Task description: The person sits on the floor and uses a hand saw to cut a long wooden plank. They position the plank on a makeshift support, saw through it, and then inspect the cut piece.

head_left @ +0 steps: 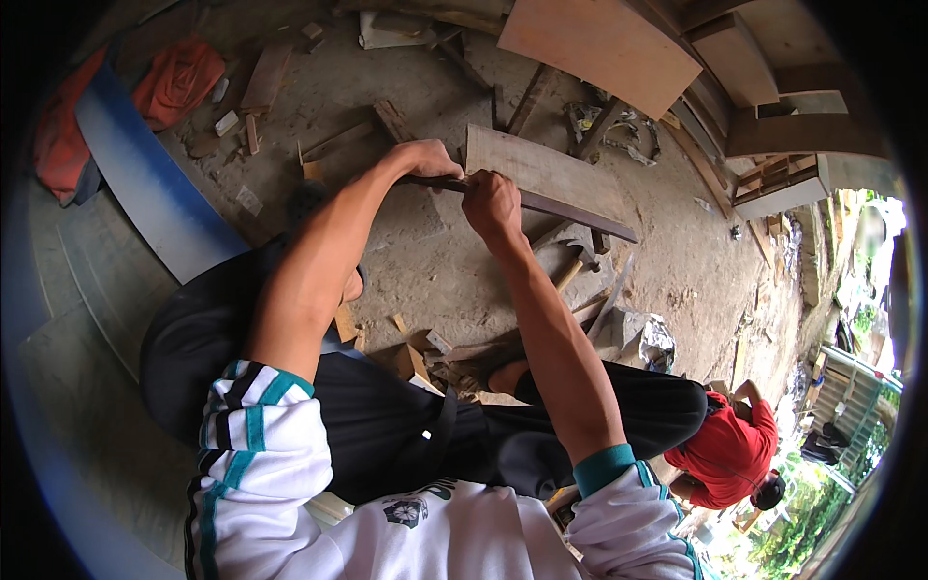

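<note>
A long dark wooden strip (580, 217) runs along the near edge of a pale wooden board (556, 172), and its left end reaches past the board. My left hand (428, 160) is closed around that left end. Close beside it, my right hand (494, 203) is closed in a fist on the strip at the board's near left corner. Both arms are stretched forward over my bent legs. The undersides of my fingers are hidden. Below the strip lies what looks like a hammer with a wooden handle (569, 275).
Wood offcuts (413, 365) lie between my feet. A blue-and-white panel (155, 174) and orange cloth (179, 82) are at the left. A plywood sheet (599, 53) and a wooden frame (802, 135) stand at the far right. A person in red (730, 449) crouches at the right.
</note>
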The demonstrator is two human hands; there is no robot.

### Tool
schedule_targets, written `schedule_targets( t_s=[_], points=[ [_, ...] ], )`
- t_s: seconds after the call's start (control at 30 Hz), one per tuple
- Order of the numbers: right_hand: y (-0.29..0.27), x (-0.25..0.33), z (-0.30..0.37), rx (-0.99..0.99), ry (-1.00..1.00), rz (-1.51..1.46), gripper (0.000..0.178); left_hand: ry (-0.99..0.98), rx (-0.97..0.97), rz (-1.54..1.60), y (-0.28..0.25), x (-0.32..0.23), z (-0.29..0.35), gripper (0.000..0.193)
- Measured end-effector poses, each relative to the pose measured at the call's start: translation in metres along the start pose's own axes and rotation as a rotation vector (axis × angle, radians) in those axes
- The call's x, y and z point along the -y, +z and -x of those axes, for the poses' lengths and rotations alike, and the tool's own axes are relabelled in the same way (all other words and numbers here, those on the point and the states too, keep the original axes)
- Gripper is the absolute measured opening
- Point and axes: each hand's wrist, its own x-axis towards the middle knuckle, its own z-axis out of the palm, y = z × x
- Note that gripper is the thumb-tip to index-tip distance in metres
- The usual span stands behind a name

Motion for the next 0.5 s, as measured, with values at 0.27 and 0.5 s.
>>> schedule_targets(
  t_s=[0.27,0.5],
  points=[
    [0.004,0.007,0.002,-0.08,0.026,-0.072,0.019,0.012,-0.033,-0.071,-0.002,0.009,0.001,0.04],
    [0.004,0.015,-0.003,-0.046,0.017,-0.096,0.02,-0.057,-0.028,-0.007,-0.006,0.007,0.015,0.054]
  ],
)
